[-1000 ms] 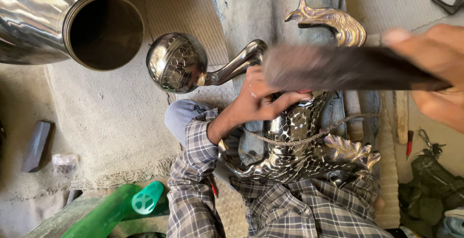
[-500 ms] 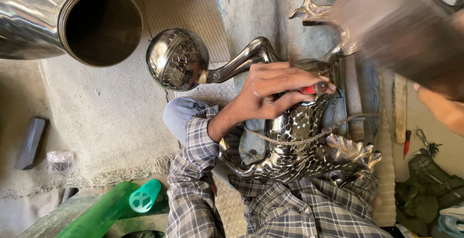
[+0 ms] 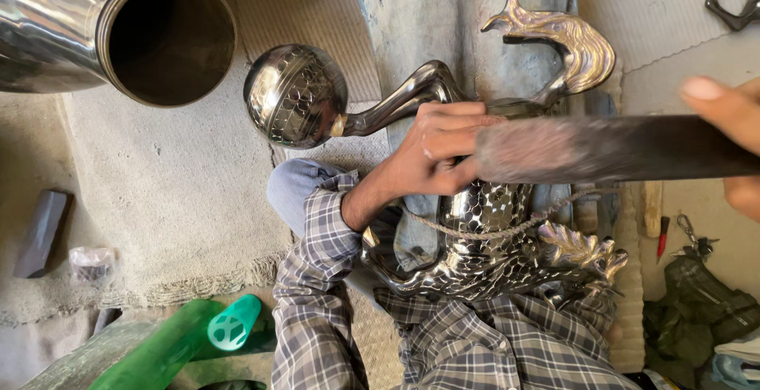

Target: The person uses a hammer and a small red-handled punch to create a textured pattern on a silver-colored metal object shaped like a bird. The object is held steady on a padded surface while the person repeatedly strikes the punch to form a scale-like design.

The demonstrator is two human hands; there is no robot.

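Note:
My left hand [image 3: 435, 152], in a plaid sleeve, is closed over the top of an ornate polished metal piece [image 3: 507, 255] with a scale pattern and leaf-like ends, which lies across my lap. A thin cord [image 3: 491, 230] runs around the piece. My right hand [image 3: 732, 133] at the right edge grips a long flat dark file [image 3: 609, 148]. The file lies level across the piece, its rough tip right by my left fingers. A curved arm from the piece ends in an engraved metal ball [image 3: 294, 93].
A large polished steel vessel [image 3: 95, 34] lies open-mouthed at top left. A shiny fish-shaped casting [image 3: 574, 41] sits above the file. A green plastic bottle [image 3: 182, 342], a dark block [image 3: 43, 232], a metal hook [image 3: 732, 6] and a dark green bag [image 3: 704, 307] lie around.
The file swung up and to the right half a second ago, and is now back down, level across the piece by my left fingers. My left hand stayed on the piece.

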